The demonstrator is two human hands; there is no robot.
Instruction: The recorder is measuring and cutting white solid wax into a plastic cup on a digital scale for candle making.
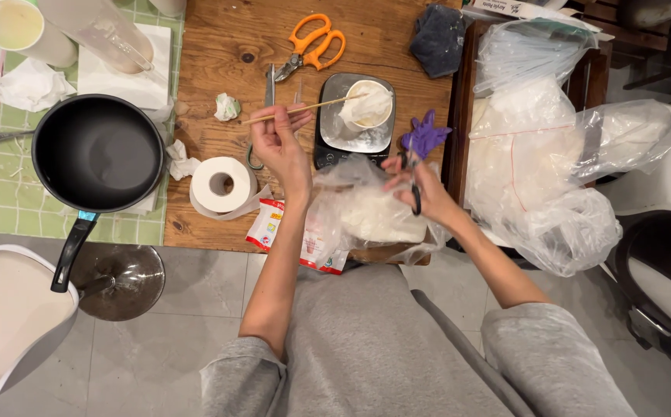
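Up close, the left hand [280,145] pinches a thin wooden stick [304,109] between thumb and fingertips, its grip clenched on the near end while the far end reaches over a white paper cup [369,104]. That cup stands on a small metal-topped kitchen scale [352,133] on the wooden counter [219,46], and something pale and crumpled sits inside it. The right hand [422,185] is closed around the dark handles of small black scissors [413,179], fingers through or against the loops; the blades are too hidden to tell whether they are parted. Both hands hover over a clear plastic bag [366,208] holding a white powdery mass, which lies at the counter's near edge, just above the person's lap. A red and white packet [267,224] lies partly under the bag on its left side.

Farther back on the counter lie orange-handled scissors [314,45], well apart from both hands. A purple glove [426,134] rests just right of the scale, near the right hand. A roll of white tissue [221,185] stands left of the left wrist, with a small crumpled wad [227,106] beyond it. A black pan [97,153] sits on a green tiled mat [11,201] at the left. Large clear bags [552,154] of white material are piled to the right.
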